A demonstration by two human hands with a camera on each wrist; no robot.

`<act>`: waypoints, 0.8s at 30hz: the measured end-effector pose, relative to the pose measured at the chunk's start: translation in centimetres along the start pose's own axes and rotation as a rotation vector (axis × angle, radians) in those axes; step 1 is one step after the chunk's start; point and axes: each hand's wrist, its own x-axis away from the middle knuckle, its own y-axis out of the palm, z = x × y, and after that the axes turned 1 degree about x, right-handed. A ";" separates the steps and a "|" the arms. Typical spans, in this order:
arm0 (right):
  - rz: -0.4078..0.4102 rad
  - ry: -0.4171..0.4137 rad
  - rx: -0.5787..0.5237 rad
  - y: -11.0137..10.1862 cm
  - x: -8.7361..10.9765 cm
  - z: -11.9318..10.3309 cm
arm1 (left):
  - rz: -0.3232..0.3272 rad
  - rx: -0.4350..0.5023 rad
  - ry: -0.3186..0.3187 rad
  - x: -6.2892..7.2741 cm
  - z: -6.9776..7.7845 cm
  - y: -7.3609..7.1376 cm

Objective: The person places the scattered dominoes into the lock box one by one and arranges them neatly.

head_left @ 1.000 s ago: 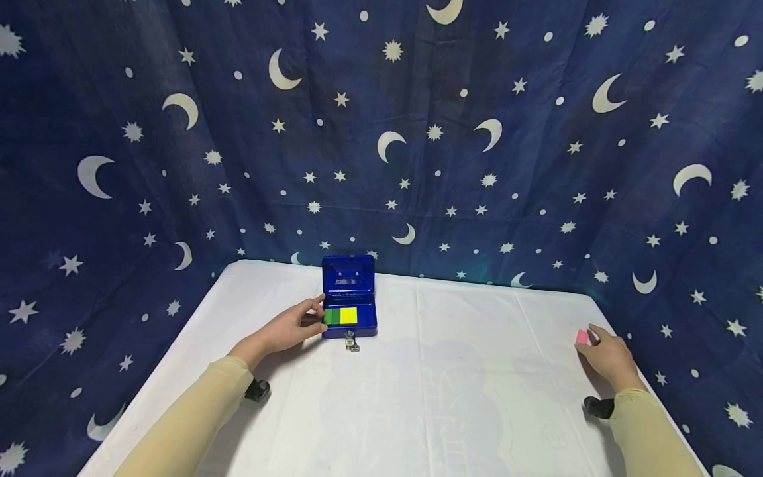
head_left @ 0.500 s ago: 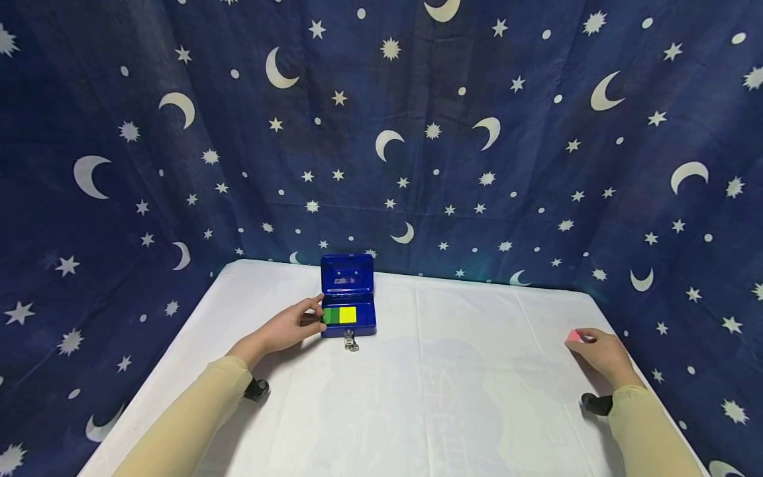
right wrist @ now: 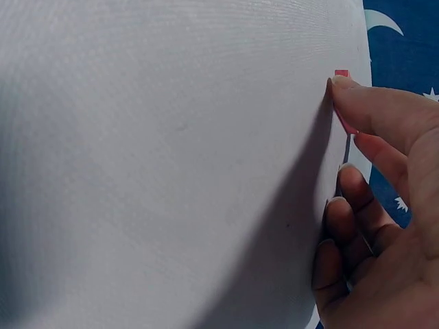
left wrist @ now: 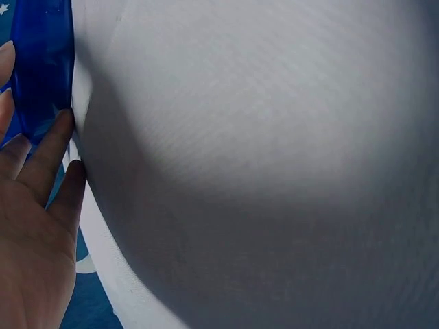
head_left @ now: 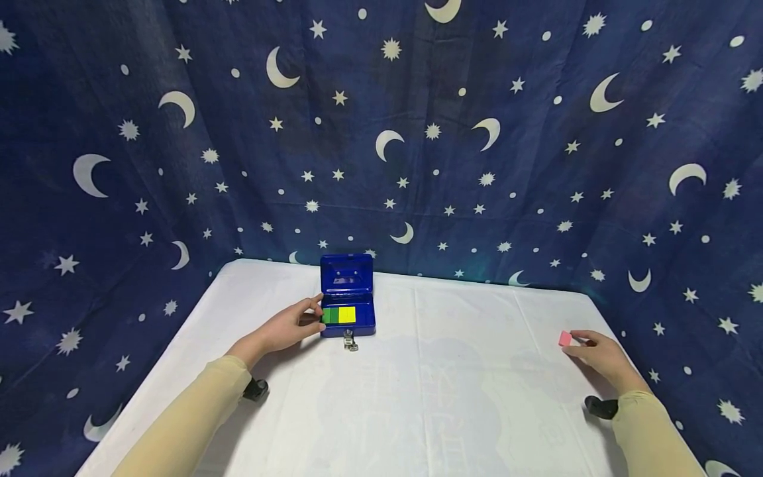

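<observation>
A blue metal cash box (head_left: 366,324) stands on the table with its lid (head_left: 347,278) raised. Inside lie green blocks (head_left: 330,315) and yellow blocks (head_left: 347,315) side by side. My left hand (head_left: 283,329) touches the box's left side, thumb near the front corner; in the left wrist view its fairly straight fingers (left wrist: 48,154) meet the blue wall. Far to the right, my right hand (head_left: 602,354) pinches a small pink block (head_left: 565,338) between thumb and forefinger. In the right wrist view fingers cover most of this block (right wrist: 341,72). Whether it touches the cloth, I cannot tell.
Metal keys or a latch (head_left: 350,341) hang at the box's front. White cloth (head_left: 453,377) covers the table. A dark blue curtain (head_left: 453,165) with moons and stars rises behind and at both sides, close to my right hand.
The right hand has shifted slightly to the left with the pink block, which has turned between its fingers. The left hand stays against the box.
</observation>
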 end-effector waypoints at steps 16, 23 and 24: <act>0.034 -0.007 -0.010 0.6 0.2 0.5 | 0.002 -0.024 0.016 0.1 -0.5 0.0; 0.060 -0.019 0.014 0.5 0.2 0.4 | 0.003 -0.024 0.024 0.0 -0.3 0.1; 0.065 -0.022 0.017 0.5 0.2 0.4 | 0.005 -0.023 0.025 0.0 -0.2 0.1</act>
